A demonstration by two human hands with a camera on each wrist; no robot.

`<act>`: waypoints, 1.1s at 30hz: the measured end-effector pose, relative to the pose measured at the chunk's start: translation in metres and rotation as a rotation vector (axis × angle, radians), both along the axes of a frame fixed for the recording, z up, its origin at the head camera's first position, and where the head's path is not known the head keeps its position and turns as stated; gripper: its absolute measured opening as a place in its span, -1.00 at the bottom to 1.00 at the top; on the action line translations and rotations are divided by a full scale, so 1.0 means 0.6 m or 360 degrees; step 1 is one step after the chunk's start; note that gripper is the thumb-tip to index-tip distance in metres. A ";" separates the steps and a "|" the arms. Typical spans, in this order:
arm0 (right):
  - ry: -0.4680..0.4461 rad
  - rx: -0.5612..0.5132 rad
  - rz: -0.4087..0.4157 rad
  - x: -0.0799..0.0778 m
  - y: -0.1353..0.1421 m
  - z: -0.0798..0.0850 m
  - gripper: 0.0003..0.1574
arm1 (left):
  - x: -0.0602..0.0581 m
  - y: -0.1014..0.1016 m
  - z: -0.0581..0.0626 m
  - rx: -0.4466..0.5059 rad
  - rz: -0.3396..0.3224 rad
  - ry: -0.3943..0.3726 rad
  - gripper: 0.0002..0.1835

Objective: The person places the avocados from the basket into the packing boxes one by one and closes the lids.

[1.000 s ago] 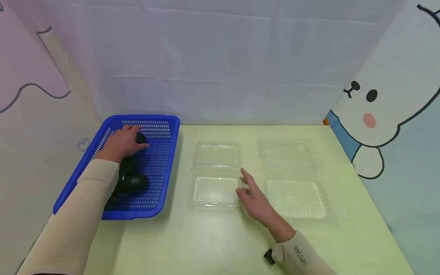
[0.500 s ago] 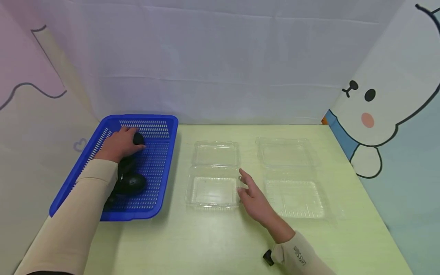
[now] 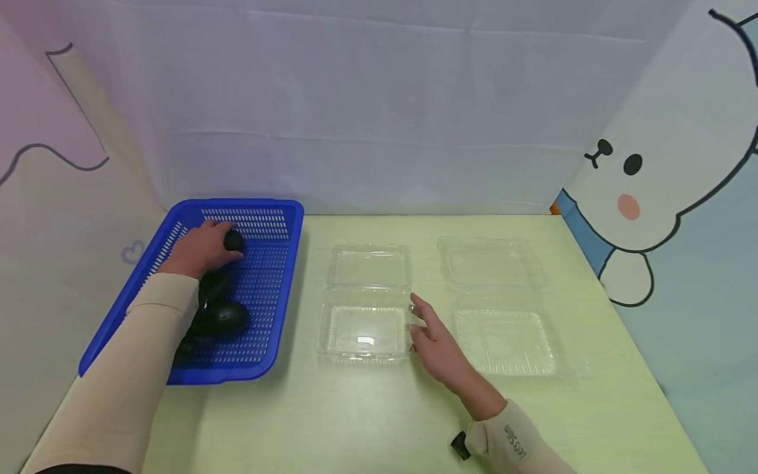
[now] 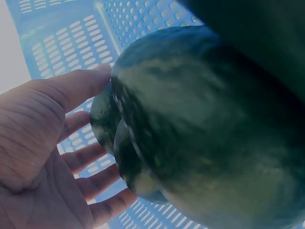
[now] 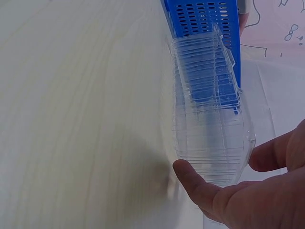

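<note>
In the head view my left hand (image 3: 198,251) reaches into a blue slotted basket (image 3: 283,299) at the left. Thumb and fingers hold a dark green avocado (image 3: 233,240) near the basket's back. More avocados (image 3: 222,319) lie under my forearm. Large in the left wrist view, a mottled green avocado (image 4: 200,129) partly covers others behind it. My right hand (image 3: 441,352) stays by the right side of an opened clear plastic clamshell box (image 3: 364,332). In the right wrist view a fingertip (image 5: 183,167) and the thumb stand on either side of the box's ribbed wall, fingers loosely extended.
A second, larger clear clamshell box (image 3: 506,336) lies opened to the right of my right hand. Both stand on a pale yellow table (image 3: 331,421). White cloth (image 3: 379,118) hangs behind, with a cartoon-printed sheet (image 3: 669,217) at the right.
The head view has shifted slightly, so everything sits a little further left. My left hand keeps its hold on the avocado in the basket; my right hand remains beside the box.
</note>
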State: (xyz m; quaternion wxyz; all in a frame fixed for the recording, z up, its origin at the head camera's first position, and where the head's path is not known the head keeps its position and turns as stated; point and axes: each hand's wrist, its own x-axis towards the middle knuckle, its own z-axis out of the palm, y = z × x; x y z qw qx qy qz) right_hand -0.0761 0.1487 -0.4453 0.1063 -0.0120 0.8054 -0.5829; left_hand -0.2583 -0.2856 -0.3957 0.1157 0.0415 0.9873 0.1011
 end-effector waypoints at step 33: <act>0.0012 -0.0069 0.0001 0.009 -0.003 0.001 -0.26 | -0.007 -0.009 -0.010 0.0057 -0.0097 0.0041 -0.35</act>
